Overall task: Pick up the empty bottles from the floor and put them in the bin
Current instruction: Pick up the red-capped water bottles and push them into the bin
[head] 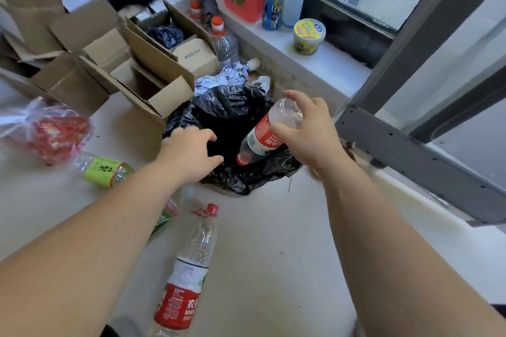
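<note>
A bin lined with a black plastic bag (232,107) stands on the floor ahead of me. My right hand (306,128) holds a clear red-labelled bottle (267,135) by its base, cap pointing down into the bag's opening. At the bag's left rim my left hand (189,153) grips the plastic. On the floor near me lies a clear bottle with a red label and red cap (189,265). A green-labelled bottle (105,169) lies to the left. Another bottle (167,213) is mostly hidden under my left forearm.
Open cardboard boxes (142,63) crowd the floor behind the bin, with a standing red-capped bottle (224,44) beside them. A red-filled plastic bag (54,131) lies at left. The window sill (315,60) holds a pink jug, two bottles and a yellow tub. A grey window frame (410,139) juts in at right.
</note>
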